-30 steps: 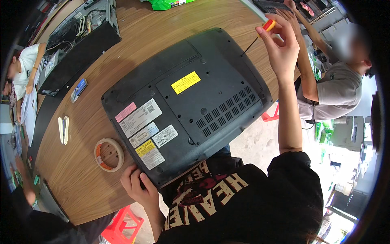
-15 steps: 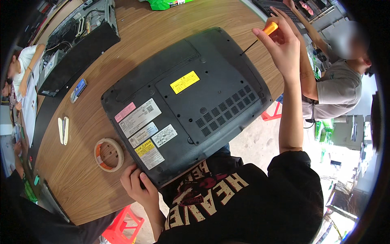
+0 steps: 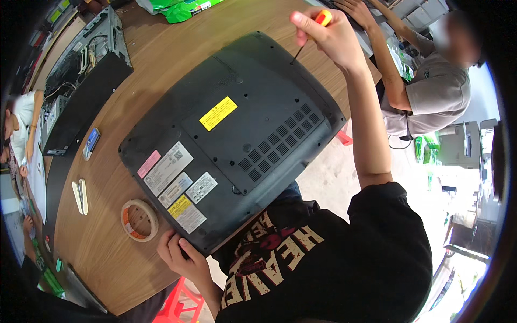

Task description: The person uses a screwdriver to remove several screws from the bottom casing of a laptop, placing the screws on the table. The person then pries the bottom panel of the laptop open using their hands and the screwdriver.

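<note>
A black laptop (image 3: pixel 280 86) lies upside down on the wooden table, its bottom cover with vents, screw holes and several stickers facing up. My right hand (image 3: pixel 336 40) is closed around the handle of a screwdriver (image 3: pixel 324 18) with a yellow-orange handle. The thin dark shaft slants down, and its tip meets the laptop's bottom near the far right edge. At the near left corner of the laptop, my left hand (image 3: pixel 186 261) grips with curled fingers, the thumb against the corner.
Left of the laptop are a tape roll (image 3: pixel 139 220), a cream folding tool (image 3: pixel 79 196) and a small blue item (image 3: pixel 91 142). An opened computer case (image 3: pixel 89 99) stands at the far left, a green package (image 3: pixel 183 9) at the back. Another person (image 3: pixel 439 97) works at the right.
The whole view has shifted, so the laptop and table items sit further left. The screwdriver is held more upright, its tip still near the same spot. My left hand stays at the corner.
</note>
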The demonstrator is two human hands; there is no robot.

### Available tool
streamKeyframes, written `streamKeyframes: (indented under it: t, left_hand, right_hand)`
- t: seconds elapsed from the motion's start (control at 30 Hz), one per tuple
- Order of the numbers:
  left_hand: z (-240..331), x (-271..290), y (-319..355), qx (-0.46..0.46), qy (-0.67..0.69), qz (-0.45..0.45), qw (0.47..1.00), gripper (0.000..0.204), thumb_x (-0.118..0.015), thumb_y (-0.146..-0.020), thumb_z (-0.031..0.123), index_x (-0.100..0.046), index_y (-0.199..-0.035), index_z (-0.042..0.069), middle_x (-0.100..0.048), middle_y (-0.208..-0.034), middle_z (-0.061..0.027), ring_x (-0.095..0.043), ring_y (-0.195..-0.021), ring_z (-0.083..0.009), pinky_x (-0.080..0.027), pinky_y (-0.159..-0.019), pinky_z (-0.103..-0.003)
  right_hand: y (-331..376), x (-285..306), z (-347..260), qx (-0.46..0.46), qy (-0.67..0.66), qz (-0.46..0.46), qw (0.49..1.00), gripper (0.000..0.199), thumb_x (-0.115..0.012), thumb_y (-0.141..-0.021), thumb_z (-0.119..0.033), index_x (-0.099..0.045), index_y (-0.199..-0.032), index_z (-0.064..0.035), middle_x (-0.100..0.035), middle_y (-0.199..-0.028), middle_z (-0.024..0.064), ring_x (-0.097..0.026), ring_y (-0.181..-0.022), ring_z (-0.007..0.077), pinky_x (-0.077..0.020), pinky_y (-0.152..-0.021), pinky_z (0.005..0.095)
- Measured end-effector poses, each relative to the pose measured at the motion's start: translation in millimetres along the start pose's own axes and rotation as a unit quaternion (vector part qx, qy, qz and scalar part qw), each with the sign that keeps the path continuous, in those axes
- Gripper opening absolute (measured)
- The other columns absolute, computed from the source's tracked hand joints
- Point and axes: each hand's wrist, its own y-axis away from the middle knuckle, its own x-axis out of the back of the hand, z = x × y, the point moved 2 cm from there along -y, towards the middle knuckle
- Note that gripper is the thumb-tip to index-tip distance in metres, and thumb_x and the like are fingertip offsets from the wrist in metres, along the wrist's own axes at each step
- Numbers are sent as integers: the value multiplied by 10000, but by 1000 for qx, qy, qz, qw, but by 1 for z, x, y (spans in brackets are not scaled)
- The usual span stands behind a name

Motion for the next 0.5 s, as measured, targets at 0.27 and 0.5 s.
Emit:
streamKeyframes:
  t: [0.27, 0.5]
  left_hand:
    - [-2, 1, 0, -3, -11, 3, 1000, 211, -490, -954, 105, -598, -961, -75, -595, -1086, -194, -568, -1010, -350, -433, -898, -420]
    - [-5, 12, 7, -8, 43, 37, 998, 156, -510, -948, 87, -588, -911, -43, -586, -1057, -186, -566, -981, -317, -438, -896, -415]
  right_hand:
    - [11, -8, -15, -45, -247, -45, 967, 404, -460, -1030, -380, -560, -1202, -28, -566, -896, 47, -588, -629, 94, -462, -522, 214]
    - [16, 12, -12, 34, -198, 32, 979, 192, -735, -878, -129, -597, -955, -21, -578, -687, -34, -592, -593, 52, -441, -499, 189]
